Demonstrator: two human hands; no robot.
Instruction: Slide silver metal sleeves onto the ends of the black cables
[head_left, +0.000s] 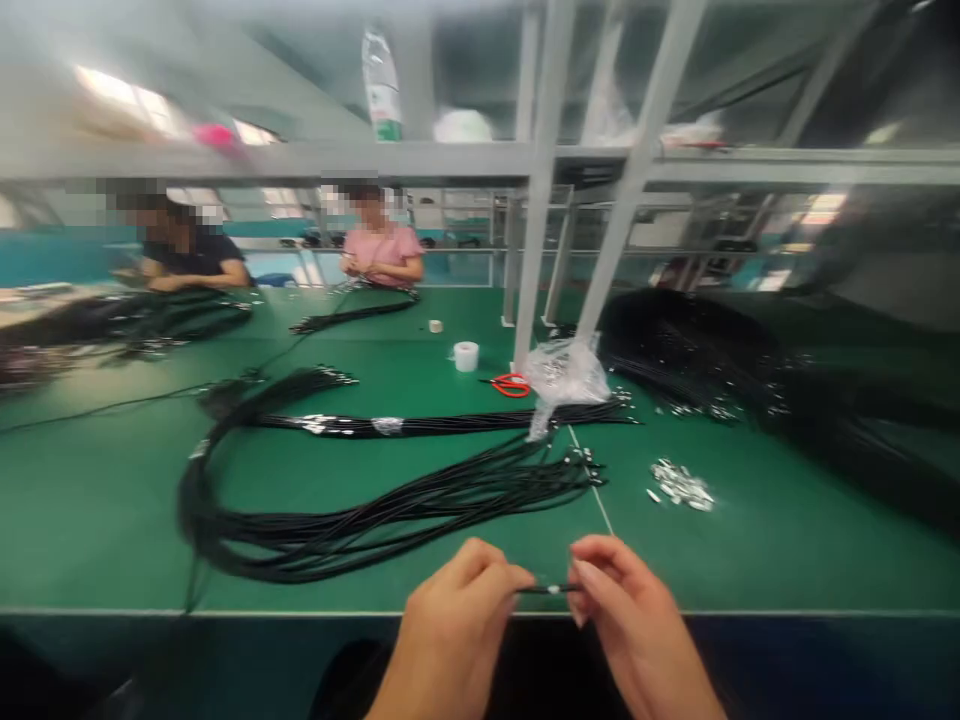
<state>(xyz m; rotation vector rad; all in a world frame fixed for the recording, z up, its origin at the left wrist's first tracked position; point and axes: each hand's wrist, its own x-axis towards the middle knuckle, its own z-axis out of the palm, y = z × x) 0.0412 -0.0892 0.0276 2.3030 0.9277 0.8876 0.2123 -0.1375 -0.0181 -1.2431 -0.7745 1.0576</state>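
Near the table's front edge, my left hand (469,600) is closed on a thin black cable (534,590). My right hand (619,590) pinches the same cable from the other side, and a small whitish piece (553,590) shows on it between the hands. What lies inside the fingertips is hidden. Just beyond the hands, a looped bundle of black cables (300,535) rests on the green table (750,570), its ends pointing right. To the right of that is a small pile of silvery-white pieces (682,485).
A second, straight cable bundle (450,425) lies farther back, beside a clear plastic bag (570,370). Red-handled scissors (514,384) and a white roll (466,356) lie behind. Shelf posts (536,240) rise from the table. Black coils (682,340) fill the right. Two people sit opposite.
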